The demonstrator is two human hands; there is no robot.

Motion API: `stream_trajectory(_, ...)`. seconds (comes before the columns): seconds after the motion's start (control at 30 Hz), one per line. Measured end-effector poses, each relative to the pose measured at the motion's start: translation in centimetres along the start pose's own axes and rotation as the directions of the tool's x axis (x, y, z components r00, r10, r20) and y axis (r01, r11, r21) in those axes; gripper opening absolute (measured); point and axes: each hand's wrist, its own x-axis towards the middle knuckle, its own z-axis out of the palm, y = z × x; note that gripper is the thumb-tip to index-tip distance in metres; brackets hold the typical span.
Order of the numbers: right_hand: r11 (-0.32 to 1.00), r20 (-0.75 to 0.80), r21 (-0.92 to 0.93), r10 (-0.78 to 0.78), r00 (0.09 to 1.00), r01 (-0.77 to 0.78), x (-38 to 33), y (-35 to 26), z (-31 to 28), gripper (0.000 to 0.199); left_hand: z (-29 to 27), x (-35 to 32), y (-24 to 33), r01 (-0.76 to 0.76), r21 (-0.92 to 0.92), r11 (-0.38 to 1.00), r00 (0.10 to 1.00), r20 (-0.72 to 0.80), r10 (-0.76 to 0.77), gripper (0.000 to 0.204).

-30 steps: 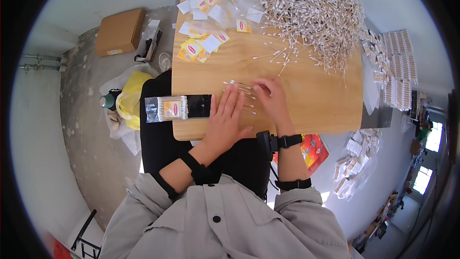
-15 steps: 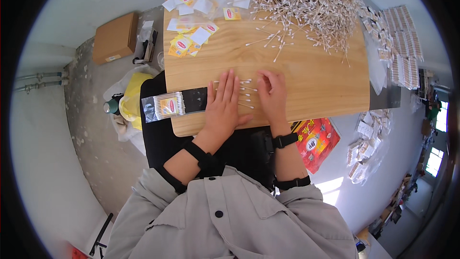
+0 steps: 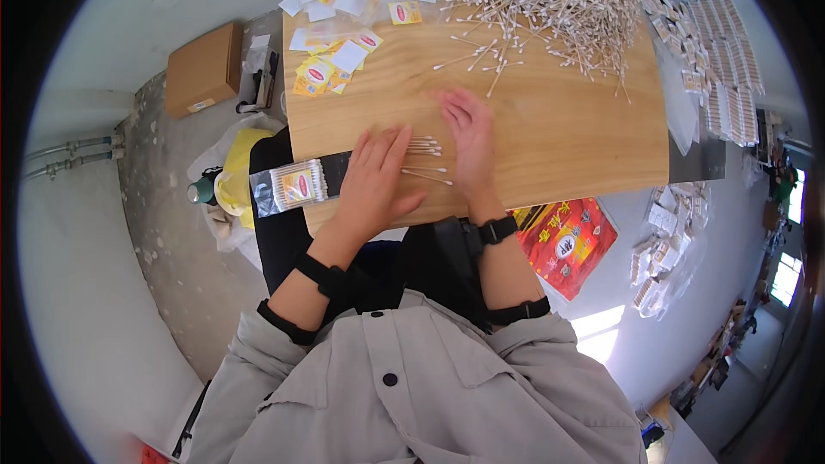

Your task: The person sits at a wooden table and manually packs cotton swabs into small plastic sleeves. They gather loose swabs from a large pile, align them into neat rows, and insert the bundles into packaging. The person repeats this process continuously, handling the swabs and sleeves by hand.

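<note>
My left hand (image 3: 371,174) lies flat on the wooden tabletop with fingers stretched out, its edge over one end of a small group of cotton swabs (image 3: 424,148). Some of these swabs sit close together, while a couple lie slightly apart nearer me; the ends under my fingers are hidden. Just right of the swab tips is my right hand (image 3: 471,142), held on its side with extended, slightly blurred fingers and nothing visible in it. Left of my left hand, a clear packet of cotton swabs (image 3: 297,185) with a yellow label rests on a black strip (image 3: 338,175).
A big heap of loose cotton swabs (image 3: 559,0) covers the far right of the table (image 3: 567,137). Yellow and white label cards (image 3: 320,73) and clear bags lie far left. Bundled swab packs (image 3: 726,60) stand off the right side; a red bag (image 3: 567,245) lies below the edge.
My right hand's curled fingers have straightened and reach farther from me. The swabs between my hands now lie closer together at the far side. The whole view has shifted slightly.
</note>
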Motion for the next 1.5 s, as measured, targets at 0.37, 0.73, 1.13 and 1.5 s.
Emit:
stream_trajectory(0.37,0.499,0.072,-0.852,-0.182,0.981,0.155,-7.0,-2.2,0.0,0.023,0.1,-2.7,0.8,0.126,0.175,0.976,0.992,-0.002,-0.128,0.121)
stream_trajectory(0.73,0.431,0.155,-0.880,-0.134,0.979,0.198,-4.9,-2.6,-0.9,0.008,0.3,-2.8,1.0,0.131,0.190,0.973,0.990,0.016,-0.137,0.123)
stream_trajectory(1.13,0.420,0.176,-0.886,-0.090,0.980,0.197,-4.5,-3.0,-0.6,0.006,0.5,-3.7,1.3,0.149,0.220,0.964,0.987,0.027,-0.158,0.120)
stream_trajectory(1.5,0.580,0.051,-0.809,-0.096,0.994,0.098,-4.9,-3.4,-0.6,0.012,0.3,-2.9,1.6,0.138,0.182,0.974,0.990,-0.021,-0.136,0.121)
